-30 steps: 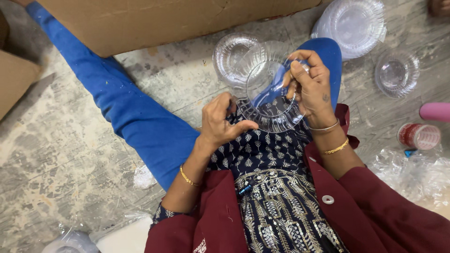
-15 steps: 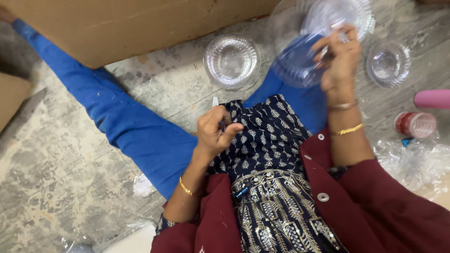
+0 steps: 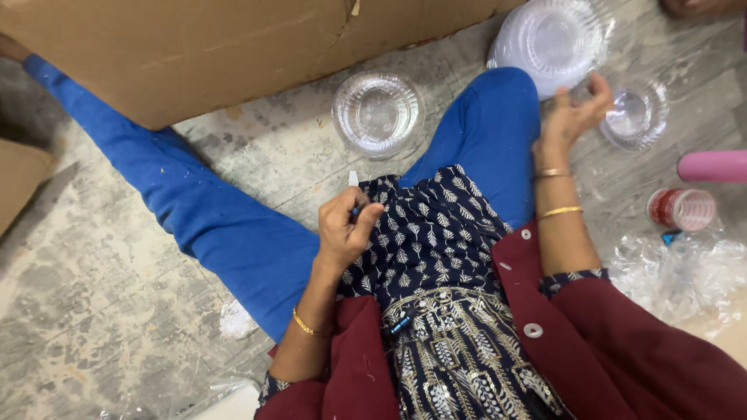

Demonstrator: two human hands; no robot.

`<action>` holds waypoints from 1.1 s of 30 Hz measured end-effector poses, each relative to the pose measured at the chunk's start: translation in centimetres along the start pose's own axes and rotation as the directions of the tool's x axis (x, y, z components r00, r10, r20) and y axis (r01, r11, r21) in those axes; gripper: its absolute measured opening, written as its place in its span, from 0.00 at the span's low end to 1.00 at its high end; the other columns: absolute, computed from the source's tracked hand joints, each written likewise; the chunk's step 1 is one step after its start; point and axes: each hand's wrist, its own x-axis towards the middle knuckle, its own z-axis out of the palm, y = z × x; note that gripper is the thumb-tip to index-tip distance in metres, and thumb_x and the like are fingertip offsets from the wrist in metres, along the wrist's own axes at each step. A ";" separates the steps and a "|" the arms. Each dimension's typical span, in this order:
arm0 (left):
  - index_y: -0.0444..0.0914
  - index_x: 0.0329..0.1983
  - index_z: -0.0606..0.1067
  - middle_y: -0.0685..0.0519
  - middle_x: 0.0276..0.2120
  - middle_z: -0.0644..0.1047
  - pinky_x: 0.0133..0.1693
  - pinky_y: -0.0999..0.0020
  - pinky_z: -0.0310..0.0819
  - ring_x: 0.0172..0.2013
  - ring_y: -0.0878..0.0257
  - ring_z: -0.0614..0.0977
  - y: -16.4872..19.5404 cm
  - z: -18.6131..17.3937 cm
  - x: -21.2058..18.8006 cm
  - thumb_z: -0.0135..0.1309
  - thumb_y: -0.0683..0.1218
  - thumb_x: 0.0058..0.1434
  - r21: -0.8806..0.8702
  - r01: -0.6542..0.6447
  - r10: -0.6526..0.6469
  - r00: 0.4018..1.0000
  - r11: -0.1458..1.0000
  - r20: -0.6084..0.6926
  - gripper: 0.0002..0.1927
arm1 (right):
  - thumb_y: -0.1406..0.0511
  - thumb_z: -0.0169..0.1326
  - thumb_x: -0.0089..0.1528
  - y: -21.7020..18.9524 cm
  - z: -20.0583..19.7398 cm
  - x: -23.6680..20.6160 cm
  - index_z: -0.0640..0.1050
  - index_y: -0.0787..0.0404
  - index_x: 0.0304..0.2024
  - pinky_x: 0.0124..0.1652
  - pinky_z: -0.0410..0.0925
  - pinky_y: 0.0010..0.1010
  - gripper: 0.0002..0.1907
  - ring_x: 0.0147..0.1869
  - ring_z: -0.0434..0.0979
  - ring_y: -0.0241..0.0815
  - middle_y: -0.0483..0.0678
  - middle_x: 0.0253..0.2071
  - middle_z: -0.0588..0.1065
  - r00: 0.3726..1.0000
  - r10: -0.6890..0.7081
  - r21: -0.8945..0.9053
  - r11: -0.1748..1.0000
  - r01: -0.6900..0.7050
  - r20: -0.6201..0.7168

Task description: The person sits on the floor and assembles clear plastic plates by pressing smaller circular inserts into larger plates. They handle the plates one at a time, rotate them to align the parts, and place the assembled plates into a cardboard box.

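I sit on the floor with my legs in blue trousers spread out. My left hand rests on my lap, closed around a small thin tool with a pale tip. My right hand hovers open above my right knee, holding nothing. It is between a stack of clear plastic bowls and a single clear plastic bowl. Another stack of clear bowls stands on the floor between my legs.
A large cardboard box lies across the top. At the right are a pink cylinder, a red-and-white roll and crumpled clear plastic wrap. A second cardboard piece sits at the left edge.
My right hand carried a clear bowl from my lap up to the right, set it on the far stack and came away open. My left hand lowered onto my lap.
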 end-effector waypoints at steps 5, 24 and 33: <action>0.34 0.28 0.69 0.52 0.20 0.71 0.26 0.66 0.63 0.21 0.61 0.70 -2.8 0.6 0.1 0.55 0.47 0.70 -0.048 0.108 -0.110 0.993 0.993 -0.040 0.16 | 0.68 0.59 0.66 -9.2 2.8 -3.7 0.76 0.62 0.51 0.57 0.69 0.34 0.12 0.55 0.73 0.43 0.50 0.50 0.72 0.769 -0.141 0.153 0.987 0.056 0.624; 0.39 0.43 0.71 0.55 0.25 0.70 0.30 0.65 0.67 0.26 0.64 0.72 -9.7 -0.1 1.9 0.57 0.56 0.67 0.157 0.483 -0.409 0.843 0.861 -0.348 0.17 | 0.63 0.63 0.60 -10.3 15.3 -9.0 0.73 0.64 0.52 0.52 0.70 0.51 0.22 0.55 0.76 0.60 0.58 0.51 0.74 0.445 -0.128 -0.265 0.647 0.715 0.886; 0.38 0.44 0.71 0.53 0.28 0.72 0.33 0.64 0.69 0.30 0.63 0.73 -10.7 0.4 2.0 0.57 0.57 0.67 0.158 0.457 -0.376 0.849 0.875 -0.371 0.18 | 0.61 0.69 0.52 -11.7 15.1 -8.1 0.72 0.70 0.49 0.46 0.72 0.52 0.29 0.50 0.76 0.67 0.65 0.49 0.71 0.489 -0.047 -0.273 0.781 0.562 0.871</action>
